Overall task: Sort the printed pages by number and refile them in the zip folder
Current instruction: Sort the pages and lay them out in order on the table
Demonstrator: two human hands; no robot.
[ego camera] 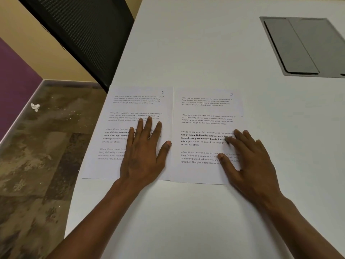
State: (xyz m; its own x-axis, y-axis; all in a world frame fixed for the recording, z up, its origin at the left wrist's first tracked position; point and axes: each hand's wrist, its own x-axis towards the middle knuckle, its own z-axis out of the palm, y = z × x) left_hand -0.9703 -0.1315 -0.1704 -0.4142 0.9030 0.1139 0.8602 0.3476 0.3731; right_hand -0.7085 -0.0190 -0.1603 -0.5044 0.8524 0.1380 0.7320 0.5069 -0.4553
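Note:
Two printed pages lie side by side on the white table (186,212). The left page (130,103) has a handwritten 1 in its top right corner; its left edge hangs slightly past the table's edge. The right page (201,111) is marked 2. My left hand (143,154) rests flat on page 1 with fingers spread and straight. My right hand (248,159) rests on the right side of page 2, fingers straight and touching the paper. No zip folder is in view.
A grey cable-box lid (306,47) is set into the table at the back right. A black mesh chair back (80,34) stands at the table's left edge. A crumpled bit of white paper (35,106) lies on the patterned floor at left.

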